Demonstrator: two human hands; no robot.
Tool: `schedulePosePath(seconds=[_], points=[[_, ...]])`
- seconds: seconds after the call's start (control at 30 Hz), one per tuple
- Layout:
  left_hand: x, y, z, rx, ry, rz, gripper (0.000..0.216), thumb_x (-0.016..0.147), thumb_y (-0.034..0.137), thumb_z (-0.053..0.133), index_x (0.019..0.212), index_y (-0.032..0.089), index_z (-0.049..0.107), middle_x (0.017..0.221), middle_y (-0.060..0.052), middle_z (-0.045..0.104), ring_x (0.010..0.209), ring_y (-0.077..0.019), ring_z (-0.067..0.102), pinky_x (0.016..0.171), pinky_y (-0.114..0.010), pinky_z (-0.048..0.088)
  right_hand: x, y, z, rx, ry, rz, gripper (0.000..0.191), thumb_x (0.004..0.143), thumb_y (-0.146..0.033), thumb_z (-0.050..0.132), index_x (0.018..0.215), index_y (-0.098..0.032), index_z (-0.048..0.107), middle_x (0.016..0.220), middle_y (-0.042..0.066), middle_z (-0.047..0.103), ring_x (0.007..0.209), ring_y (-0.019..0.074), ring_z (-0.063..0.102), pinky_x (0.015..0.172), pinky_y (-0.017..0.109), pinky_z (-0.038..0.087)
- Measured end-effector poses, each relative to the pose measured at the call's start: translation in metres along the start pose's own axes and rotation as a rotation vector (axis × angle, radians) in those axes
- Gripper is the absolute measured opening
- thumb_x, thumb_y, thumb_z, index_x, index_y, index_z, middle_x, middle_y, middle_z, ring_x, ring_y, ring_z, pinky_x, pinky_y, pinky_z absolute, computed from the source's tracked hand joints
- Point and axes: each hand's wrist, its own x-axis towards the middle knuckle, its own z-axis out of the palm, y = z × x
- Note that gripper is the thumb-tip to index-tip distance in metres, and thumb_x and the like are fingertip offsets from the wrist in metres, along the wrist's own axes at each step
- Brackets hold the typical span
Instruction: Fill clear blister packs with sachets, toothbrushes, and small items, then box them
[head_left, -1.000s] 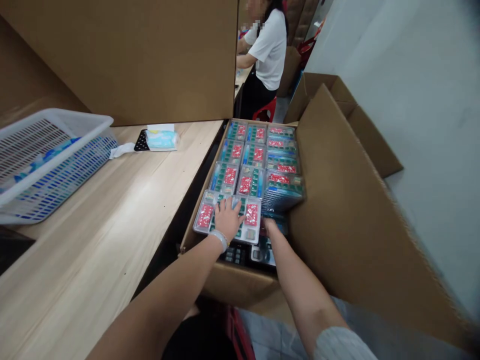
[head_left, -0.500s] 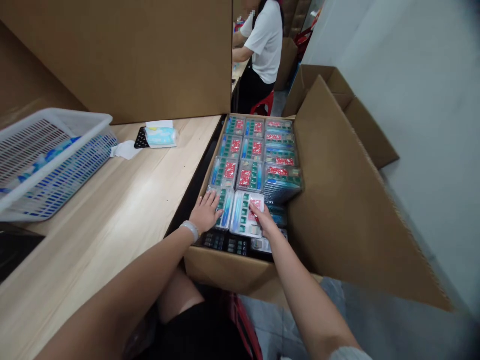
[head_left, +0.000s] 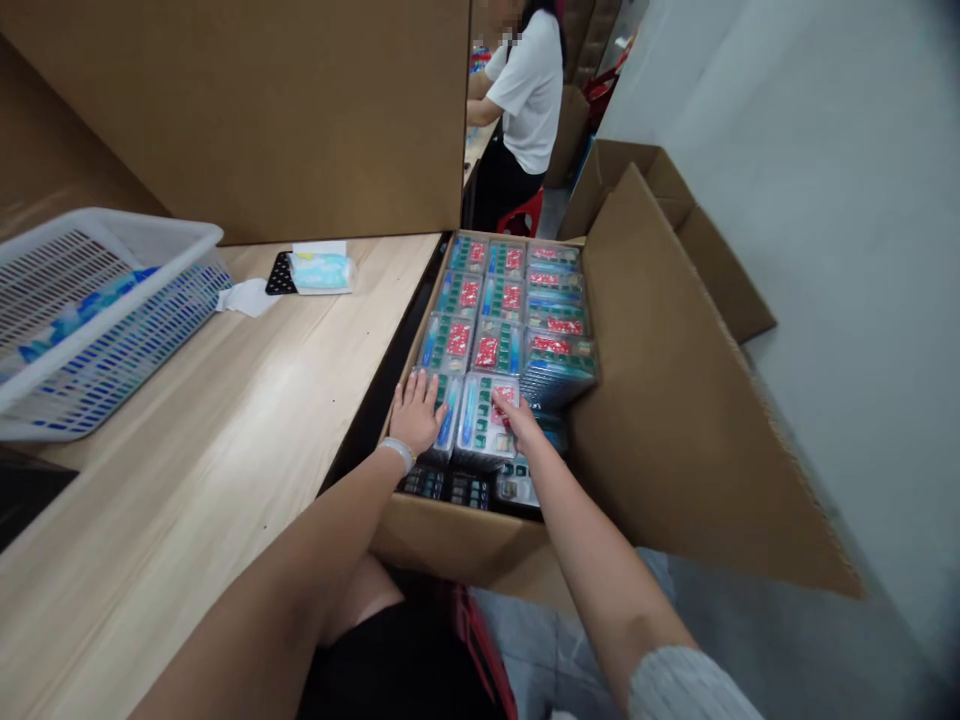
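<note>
An open cardboard box [head_left: 465,530] in front of me holds stacks of clear plastic packs, with green pieces, a blue stick and a red sachet showing in them. My left hand [head_left: 417,415] lies with fingers spread on the near left stack [head_left: 450,400]. Beside it, my right hand [head_left: 516,420] grips the right side of another pack stack [head_left: 477,425], its thumb on top near the red sachet; its other fingers are mostly hidden. Lower packs [head_left: 469,490] show at the box's near edge, some with dark pieces.
Left of the box is a wooden table [head_left: 300,400] with a white plastic basket [head_left: 202,240] of blue items and a tissue pack [head_left: 321,271]. A raised box flap [head_left: 675,370] stands at right. A person [head_left: 529,90] in white sits beyond.
The pack under my right hand has lowered and now sits level with the stack beside it. My left hand has shifted slightly and its fingers lie more spread on the packs.
</note>
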Motion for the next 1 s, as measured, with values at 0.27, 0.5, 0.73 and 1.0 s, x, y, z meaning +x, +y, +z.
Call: schedulePosePath(seconds=[0.27, 0.5, 0.73, 1.0], points=[[-0.008, -0.012, -0.015, -0.002, -0.065, 0.072, 0.053, 0.084, 0.044, 0.030, 0.132, 0.021, 0.031, 0.141, -0.008, 0.024, 0.130, -0.0244, 0.018, 0.105, -0.044, 0.015, -0.010, 0.001, -0.010, 0.025, 0.021, -0.026, 0.049, 0.060, -0.038, 0.070, 0.101, -0.019, 0.050, 0.088, 0.005, 0.065, 0.068, 0.0162, 0.063, 0.060, 0.029, 0.053], [-0.014, -0.019, -0.028, 0.000, -0.070, 0.119, 0.054, 0.084, 0.046, 0.030, 0.132, 0.021, 0.032, 0.142, -0.008, 0.023, 0.131, -0.0245, 0.015, 0.105, -0.045, 0.015, -0.014, 0.000, -0.017, -0.034, 0.104, -0.060, 0.069, 0.059, -0.038, 0.070, 0.118, -0.023, 0.040, 0.103, 0.006, 0.061, 0.081, 0.0176, 0.062, 0.066, 0.028, 0.053], [-0.026, -0.016, -0.038, -0.016, -0.022, 0.123, 0.054, 0.084, 0.044, 0.033, 0.133, 0.021, 0.029, 0.142, -0.009, 0.022, 0.131, -0.0246, 0.017, 0.104, -0.045, 0.019, -0.030, -0.011, -0.023, -0.351, 0.287, -0.144, 0.083, 0.057, -0.048, 0.065, 0.128, -0.020, 0.034, 0.129, 0.010, 0.042, 0.117, 0.0238, 0.041, 0.096, 0.035, 0.036], [-0.084, -0.027, -0.074, -0.294, 0.070, 0.043, 0.051, 0.085, 0.039, 0.033, 0.132, 0.019, 0.030, 0.142, -0.010, 0.021, 0.131, -0.0226, 0.017, 0.105, -0.045, 0.020, -0.058, -0.023, -0.019, -0.602, 0.412, -0.459, 0.068, 0.070, -0.049, 0.051, 0.125, -0.012, 0.037, 0.131, 0.017, 0.035, 0.124, 0.0284, 0.029, 0.103, 0.042, 0.020]])
